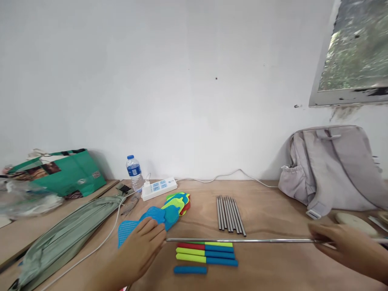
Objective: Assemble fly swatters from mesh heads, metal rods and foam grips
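Observation:
My left hand (142,248) and my right hand (342,244) each pinch one end of a long thin metal rod (239,241) stretched out level above the wooden table (273,266). The left fingers rest beside a blue mesh swatter head (136,226). Just under the rod lie several coloured handle grips (206,254) in red, lime and blue, with one short blue grip (190,269) apart in front. A bundle of short metal rods (230,213) lies behind the long one. More swatter heads (177,202), blue, green, yellow and red, are stacked behind the blue one.
A white power strip (159,188) with a cable and a water bottle (134,173) stand at the back by the wall. A grey backpack (330,169) leans at the right, a green bag (63,171) at the left, and a grey-green pouch (66,238) lies along the left edge.

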Tool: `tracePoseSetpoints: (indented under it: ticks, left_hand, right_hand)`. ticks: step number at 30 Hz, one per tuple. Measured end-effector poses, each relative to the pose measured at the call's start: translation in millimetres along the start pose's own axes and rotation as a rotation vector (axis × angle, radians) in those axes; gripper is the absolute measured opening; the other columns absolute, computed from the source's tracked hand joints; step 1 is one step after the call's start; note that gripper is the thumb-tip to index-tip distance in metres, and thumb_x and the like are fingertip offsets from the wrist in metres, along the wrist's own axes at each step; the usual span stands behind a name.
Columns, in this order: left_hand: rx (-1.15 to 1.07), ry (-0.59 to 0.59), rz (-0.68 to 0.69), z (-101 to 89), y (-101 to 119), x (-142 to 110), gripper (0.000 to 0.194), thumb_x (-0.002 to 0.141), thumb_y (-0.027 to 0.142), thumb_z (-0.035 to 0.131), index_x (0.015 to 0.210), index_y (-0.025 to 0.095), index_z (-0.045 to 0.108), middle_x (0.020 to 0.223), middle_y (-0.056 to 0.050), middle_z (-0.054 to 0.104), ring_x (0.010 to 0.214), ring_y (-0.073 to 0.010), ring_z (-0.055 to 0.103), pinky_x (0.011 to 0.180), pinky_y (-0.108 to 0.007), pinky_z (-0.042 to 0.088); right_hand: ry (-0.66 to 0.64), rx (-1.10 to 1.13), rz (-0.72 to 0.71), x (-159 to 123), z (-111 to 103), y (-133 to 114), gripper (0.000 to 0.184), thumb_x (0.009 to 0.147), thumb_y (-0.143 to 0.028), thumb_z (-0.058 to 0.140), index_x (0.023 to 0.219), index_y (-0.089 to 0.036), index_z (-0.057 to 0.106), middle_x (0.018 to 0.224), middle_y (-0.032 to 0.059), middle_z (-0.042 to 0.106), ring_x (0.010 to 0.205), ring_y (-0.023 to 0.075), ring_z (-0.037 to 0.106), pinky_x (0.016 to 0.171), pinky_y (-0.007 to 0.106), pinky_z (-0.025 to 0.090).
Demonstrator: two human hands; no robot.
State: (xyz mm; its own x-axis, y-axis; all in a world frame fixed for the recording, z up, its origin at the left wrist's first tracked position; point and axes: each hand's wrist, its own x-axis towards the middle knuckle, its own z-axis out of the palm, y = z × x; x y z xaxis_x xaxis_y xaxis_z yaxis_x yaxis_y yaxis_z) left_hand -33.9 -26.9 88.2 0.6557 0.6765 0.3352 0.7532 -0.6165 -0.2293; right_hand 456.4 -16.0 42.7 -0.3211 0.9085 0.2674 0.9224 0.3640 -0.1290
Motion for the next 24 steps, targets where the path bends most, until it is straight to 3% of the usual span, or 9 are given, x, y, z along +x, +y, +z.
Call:
tracePoseSetpoints:
  ticks: [2,7,11,14,18,21,24]
  left_hand:
    - [-0.020,-0.028,-0.004,-9.8,6.3,10.4,0.025,0.084,0.017,0.029,0.077,0.021,0.052,0.078,-0.001,0.056,0.072,-0.0164,0.043,0.075,-0.032,0.032]
    - [-0.057,-0.060,-0.017,-24.7,25.6,28.4,0.025,0.086,0.017,0.026,0.074,0.019,0.048,0.078,-0.001,0.054,0.070,-0.0160,0.041,0.071,-0.031,0.031]
    - [-0.088,-0.056,-0.027,-28.9,40.8,37.1,0.022,0.086,0.017,0.028,0.074,0.019,0.046,0.077,-0.001,0.052,0.071,-0.0165,0.040,0.071,-0.032,0.030]
    - [-0.123,-0.034,-0.056,-34.0,45.9,41.9,0.019,0.086,0.021,0.030,0.076,0.019,0.046,0.078,-0.001,0.051,0.074,-0.0170,0.040,0.074,-0.033,0.031]
    - [-0.198,-0.016,-0.123,-38.2,46.1,43.0,0.014,0.083,0.022,0.035,0.090,0.019,0.046,0.081,-0.002,0.050,0.078,-0.0182,0.041,0.072,-0.033,0.033]
    - [-0.248,-0.003,-0.153,-38.4,45.7,42.6,0.025,0.077,0.014,0.036,0.100,0.019,0.042,0.082,-0.002,0.048,0.079,-0.0186,0.041,0.072,-0.033,0.033]
    - [-0.262,-0.017,-0.139,-38.6,45.6,44.8,0.028,0.073,0.010,0.037,0.099,0.020,0.042,0.083,-0.002,0.048,0.079,-0.0189,0.041,0.073,-0.033,0.032]
  right_hand:
    - [-0.123,0.071,-0.015,11.3,-10.7,-30.0,0.018,0.076,-0.024,0.048,0.058,-0.023,0.049,0.056,0.0030,0.055,0.051,0.0146,0.050,0.049,0.028,0.024]
    - [-0.178,0.237,-0.173,37.3,-24.1,-122.3,0.019,0.081,-0.035,0.043,0.071,-0.021,0.049,0.066,-0.0006,0.056,0.058,0.0135,0.049,0.052,0.024,0.027]
    - [-0.187,0.415,-0.279,54.6,-25.5,-176.8,0.017,0.088,-0.030,0.034,0.086,-0.023,0.049,0.076,-0.0020,0.059,0.066,0.0119,0.053,0.056,0.021,0.032]
    - [-0.140,0.447,-0.342,65.3,-22.4,-192.3,0.020,0.090,-0.026,0.031,0.091,-0.025,0.051,0.080,-0.0030,0.061,0.069,0.0114,0.055,0.058,0.020,0.033]
    - [-0.085,0.366,-0.336,72.3,-18.0,-190.9,0.024,0.091,-0.028,0.030,0.092,-0.025,0.053,0.076,-0.0024,0.063,0.065,0.0123,0.057,0.056,0.021,0.034]
    - [-0.062,0.285,-0.387,72.5,-17.8,-186.6,0.024,0.091,-0.029,0.030,0.090,-0.025,0.054,0.074,-0.0028,0.063,0.062,0.0115,0.058,0.053,0.020,0.033]
    - [0.031,0.117,-0.457,70.8,-17.8,-182.7,0.023,0.091,-0.028,0.031,0.089,-0.023,0.054,0.069,-0.0029,0.062,0.055,0.0108,0.057,0.048,0.021,0.030]
